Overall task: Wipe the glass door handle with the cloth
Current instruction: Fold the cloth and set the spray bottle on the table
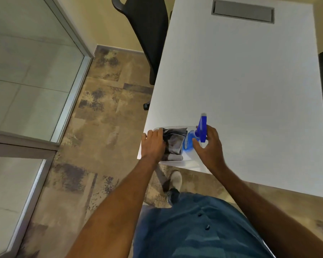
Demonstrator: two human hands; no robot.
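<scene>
the person is standing at the corner of a white table (250, 81), where a clear plastic tub (175, 161) is sitting at the near edge with a grey cloth (173, 142) and a blue spray bottle (189, 144) inside it. the left hand (153, 144) is lying on the left side of the cloth with the fingers bent over it, so it is probably starting to take it. the right hand (209, 144) is half open around the neck of the bottle, touching it, but i cannot tell if it is already gripping. the glass door (26, 71) is well apart on the left, and its handle is not showing. to do this step well, the left hand should be gathering the whole cloth, not only one fold, and lifting it straight up so the light tub is not sliding off the edge.
</scene>
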